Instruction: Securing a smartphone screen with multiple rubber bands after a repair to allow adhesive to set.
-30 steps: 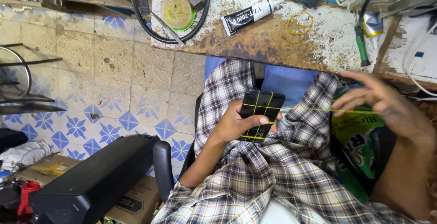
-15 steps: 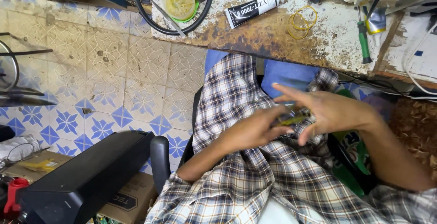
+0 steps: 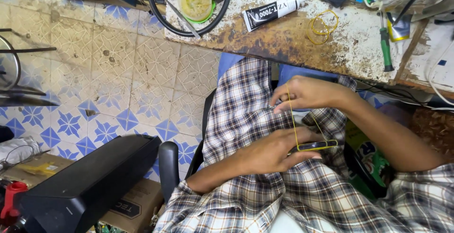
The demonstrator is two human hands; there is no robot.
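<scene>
- Since a moment ago: thin yellow rubber band (image 3: 297, 119) now drawn up taut off the flat dark rectangular phone-like device (image 3: 316, 146), no longer crossed over its face.
- Right hand (image 3: 309, 93) raised above the lap, fingertips pinching the band's upper end.
- Left hand (image 3: 272, 153) curled around the device, gripping it edge-on over the checked shirt.
- Count: one device, one band under tension, two or so loose yellow bands (image 3: 322, 25) on the rusty worktop (image 3: 283, 39), one black-and-white glue tube (image 3: 273, 12), one green-handled screwdriver (image 3: 386, 48).
</scene>
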